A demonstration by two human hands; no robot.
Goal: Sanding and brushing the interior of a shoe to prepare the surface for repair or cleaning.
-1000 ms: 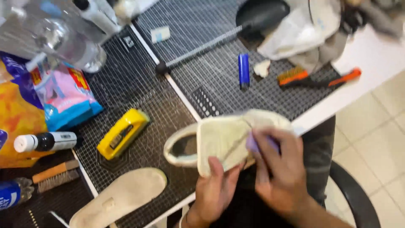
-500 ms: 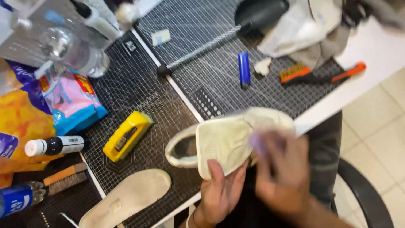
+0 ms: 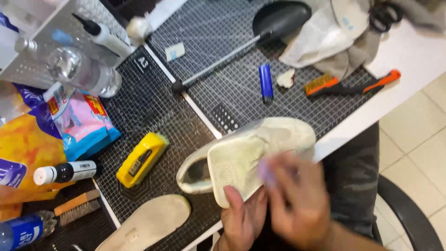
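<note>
Now left hand (image 3: 241, 218) gripping white shoe (image 3: 246, 155), sole up, over cutting mat's (image 3: 153, 111) near edge. Right hand (image 3: 297, 200) blurry, pinching small purple thing (image 3: 266, 171) against sole.

Off-white canvas shoe (image 3: 241, 155): cream upper, pale sole with yellowish staining. Small object at the shoe sole (image 3: 267, 169): pale lilac, blurred. Loose foam insole (image 3: 148, 223), near left: beige. Two cutting mats (image 3: 153, 111): black with a fine white grid pattern. Table (image 3: 409, 56): white. Rectangular sponge block (image 3: 141, 159): yellow with a dark label. Plastic lighter (image 3: 265, 81): blue. Brush with bristles (image 3: 348, 85), far right: black body, orange handle end, tan bristles. Small bottle (image 3: 69, 172), left: black with a white cap. Soft packet (image 3: 83, 123): pink and blue. Crumpled bag (image 3: 23, 153): orange-yellow. Wooden brush (image 3: 76, 208): brown. Crumpled cloth (image 3: 334, 37), far right: white and grey. Shoe tree (image 3: 278, 18): black.
</note>
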